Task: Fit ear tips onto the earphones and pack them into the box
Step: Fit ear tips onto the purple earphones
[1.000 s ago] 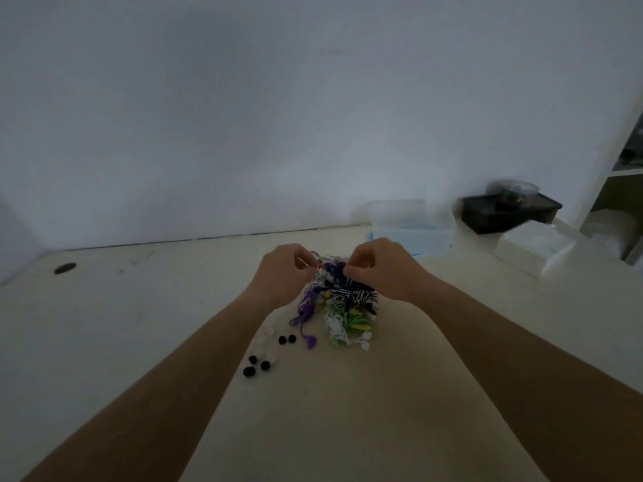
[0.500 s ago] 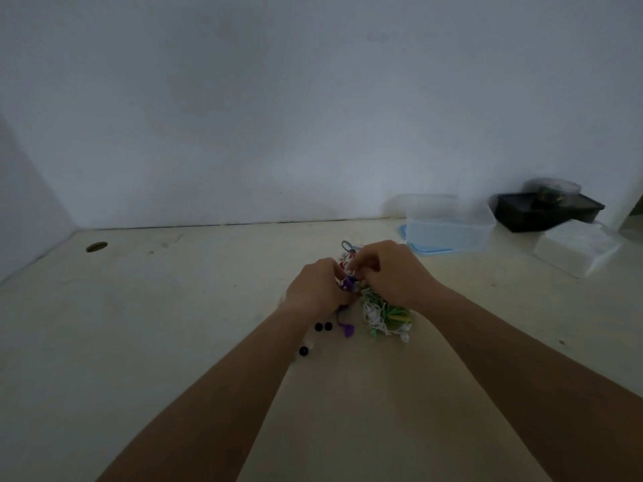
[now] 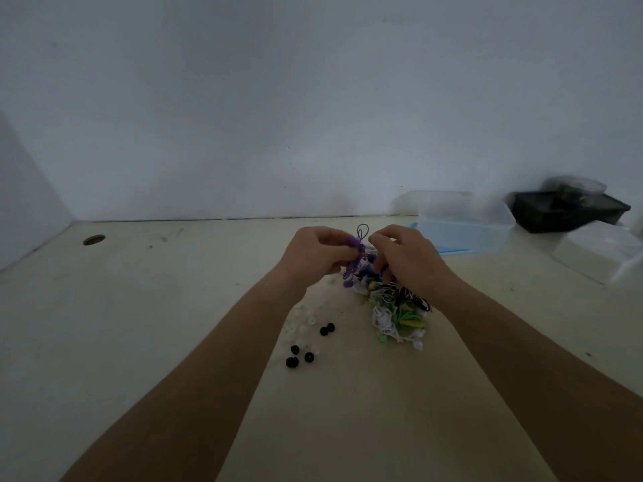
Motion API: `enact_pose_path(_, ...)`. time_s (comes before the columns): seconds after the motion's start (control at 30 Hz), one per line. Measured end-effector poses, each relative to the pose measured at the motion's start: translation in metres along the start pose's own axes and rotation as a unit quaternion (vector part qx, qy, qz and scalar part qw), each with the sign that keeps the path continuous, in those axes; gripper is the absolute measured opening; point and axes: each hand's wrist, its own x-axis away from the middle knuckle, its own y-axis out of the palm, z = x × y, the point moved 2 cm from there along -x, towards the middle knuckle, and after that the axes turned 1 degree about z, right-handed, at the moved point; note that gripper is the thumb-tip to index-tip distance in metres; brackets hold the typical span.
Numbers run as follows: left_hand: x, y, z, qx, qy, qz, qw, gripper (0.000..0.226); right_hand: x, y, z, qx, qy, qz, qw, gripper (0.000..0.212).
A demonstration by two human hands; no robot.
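Observation:
A tangled heap of coloured earphones [image 3: 395, 313] lies on the pale table, with white, green, yellow, black and blue cords. My left hand [image 3: 318, 253] pinches the purple earphones [image 3: 355, 260], lifted above the heap with a cord loop sticking up. My right hand [image 3: 405, 257] has its fingers curled into the cords right beside the purple pair. Several black ear tips [image 3: 308, 346] and some white ear tips [image 3: 302, 323] lie loose to the left of the heap. A clear plastic box with a blue base [image 3: 462, 227] stands behind my right hand.
A black tray [image 3: 570, 210] with a clear container on it sits at the back right, against the wall. A white box [image 3: 598, 250] lies in front of it. A round hole [image 3: 94, 239] is in the table at the far left.
Both hands have lifted from the heap, and the purple earphones have come up with my left hand. The camera has shifted, so the scene sits differently in view.

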Motion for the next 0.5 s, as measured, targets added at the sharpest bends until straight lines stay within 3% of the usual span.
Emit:
enact_pose_path(0.17, -0.002, 0.008, 0.003, 0.072, -0.002, -0.011, 0.997, 0.019, 0.005, -0.001, -0.009, -0.065, 0.007, -0.072, 0.995, 0.023)
enact_pose_path(0.37, 0.001, 0.006, 0.006, 0.140, 0.011, 0.027, 0.990, 0.017, 0.002, -0.006, -0.010, -0.145, -0.002, -0.036, 0.989, 0.015)
enact_pose_path(0.5, 0.014, -0.003, 0.005, 0.105, 0.009, 0.032, 0.994, 0.022, 0.005, -0.004, -0.014, -0.249, 0.064, -0.050, 0.965, 0.008)
